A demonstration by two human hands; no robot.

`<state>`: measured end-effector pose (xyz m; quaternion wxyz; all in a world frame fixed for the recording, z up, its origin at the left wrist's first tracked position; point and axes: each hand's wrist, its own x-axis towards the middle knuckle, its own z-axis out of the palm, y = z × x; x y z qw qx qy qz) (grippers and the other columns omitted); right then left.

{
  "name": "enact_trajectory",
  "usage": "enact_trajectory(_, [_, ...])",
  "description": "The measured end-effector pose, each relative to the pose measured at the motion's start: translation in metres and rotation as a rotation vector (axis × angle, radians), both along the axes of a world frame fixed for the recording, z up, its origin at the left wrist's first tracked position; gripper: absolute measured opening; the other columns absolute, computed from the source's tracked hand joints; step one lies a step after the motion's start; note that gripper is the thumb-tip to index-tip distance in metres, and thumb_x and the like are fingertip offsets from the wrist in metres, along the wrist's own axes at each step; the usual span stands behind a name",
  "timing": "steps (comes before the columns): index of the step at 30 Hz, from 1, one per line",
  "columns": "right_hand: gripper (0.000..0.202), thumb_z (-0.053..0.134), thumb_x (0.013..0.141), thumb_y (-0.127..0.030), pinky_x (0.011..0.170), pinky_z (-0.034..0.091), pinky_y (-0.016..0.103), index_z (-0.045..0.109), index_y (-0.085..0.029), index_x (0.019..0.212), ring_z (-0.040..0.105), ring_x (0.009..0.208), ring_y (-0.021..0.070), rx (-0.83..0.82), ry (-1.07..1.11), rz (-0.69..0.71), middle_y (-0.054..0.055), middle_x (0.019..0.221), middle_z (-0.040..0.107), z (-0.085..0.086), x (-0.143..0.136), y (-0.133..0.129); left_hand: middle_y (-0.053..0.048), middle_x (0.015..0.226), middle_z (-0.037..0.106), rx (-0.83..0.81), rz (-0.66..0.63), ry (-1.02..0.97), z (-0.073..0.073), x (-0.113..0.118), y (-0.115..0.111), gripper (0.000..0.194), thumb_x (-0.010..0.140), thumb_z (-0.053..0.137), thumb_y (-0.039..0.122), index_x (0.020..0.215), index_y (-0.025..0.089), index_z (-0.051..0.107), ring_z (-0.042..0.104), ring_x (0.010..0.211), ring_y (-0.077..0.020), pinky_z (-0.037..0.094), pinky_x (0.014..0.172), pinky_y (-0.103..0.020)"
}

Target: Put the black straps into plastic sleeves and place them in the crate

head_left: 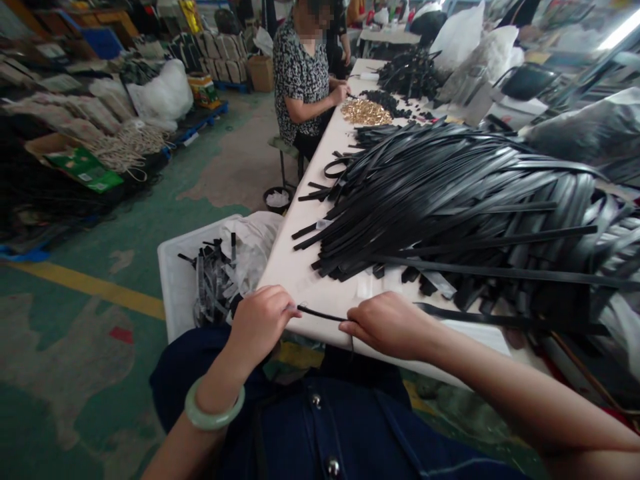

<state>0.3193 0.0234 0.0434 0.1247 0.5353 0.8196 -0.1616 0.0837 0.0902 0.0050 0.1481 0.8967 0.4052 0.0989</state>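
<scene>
A narrow black strap stretches between my two hands over the near edge of the white table. My left hand, below which a pale green bangle circles the wrist, pinches one end; something small and clear shows at its fingertips. Closed round the strap farther right is my right hand. Behind it, a large heap of black straps covers much of the tabletop, with several ends pointing toward me. Another black strap lies just beyond my right forearm.
To the left stands a white bin with black and clear scraps. A person sits along the table near a pile of gold-coloured pieces. Plastic bags lie at the right. A small bucket sits on the floor.
</scene>
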Motion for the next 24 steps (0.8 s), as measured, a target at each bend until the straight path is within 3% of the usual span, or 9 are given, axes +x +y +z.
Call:
enact_trajectory(5, [0.058, 0.031, 0.097, -0.050, 0.056, 0.038, 0.029, 0.069, -0.013, 0.074, 0.069, 0.070, 0.0271, 0.036, -0.105, -0.001, 0.014, 0.072, 0.071, -0.004, -0.006, 0.003, -0.004, 0.081, 0.064, 0.056, -0.157, 0.139, 0.002, 0.004, -0.003, 0.008, 0.084, 0.062, 0.019, 0.076, 0.016, 0.062, 0.059, 0.084, -0.0201, 0.043, 0.073, -0.031])
enact_trajectory(10, [0.059, 0.037, 0.094, -0.053, 0.052, 0.036, 0.029, 0.070, -0.011, 0.069, 0.068, 0.067, 0.0277, 0.093, -0.193, 0.038, 0.016, 0.068, 0.069, 0.008, -0.011, 0.007, -0.005, 0.089, 0.066, 0.056, -0.288, 0.174, -0.006, 0.012, -0.004, 0.004, 0.084, 0.060, 0.016, 0.082, 0.017, 0.063, 0.059, 0.086, -0.0221, 0.044, 0.075, -0.033])
enact_trajectory(15, [0.039, 0.046, 0.094, -0.043, 0.051, 0.032, 0.027, 0.069, -0.014, 0.081, 0.068, 0.068, 0.0234, 0.193, -0.168, 0.090, 0.012, 0.076, 0.070, 0.030, -0.005, 0.014, -0.005, 0.089, 0.067, -0.198, -0.291, -0.031, -0.018, 0.012, -0.001, 0.012, 0.089, 0.053, 0.017, 0.087, 0.017, 0.064, 0.061, 0.085, -0.0183, 0.044, 0.075, -0.027])
enact_trajectory(19, [0.025, 0.046, 0.095, -0.032, 0.053, 0.032, 0.025, 0.067, -0.020, 0.092, 0.066, 0.073, 0.0197, 0.243, -0.063, 0.146, 0.008, 0.084, 0.069, 0.043, 0.002, 0.021, -0.002, 0.076, 0.065, -0.455, -0.257, -0.124, -0.015, 0.011, 0.002, 0.016, 0.088, 0.052, 0.015, 0.076, 0.016, 0.063, 0.059, 0.072, -0.0141, 0.042, 0.066, -0.022])
enact_trajectory(24, [0.035, 0.042, 0.094, -0.035, 0.058, 0.036, 0.027, 0.069, -0.016, 0.081, 0.066, 0.069, 0.0218, 0.104, -0.059, 0.110, 0.010, 0.076, 0.070, 0.049, -0.001, 0.027, -0.003, 0.077, 0.066, -0.476, -0.223, -0.240, -0.008, 0.015, 0.002, 0.016, 0.088, 0.054, 0.020, 0.078, 0.015, 0.065, 0.060, 0.075, -0.0147, 0.041, 0.069, -0.022])
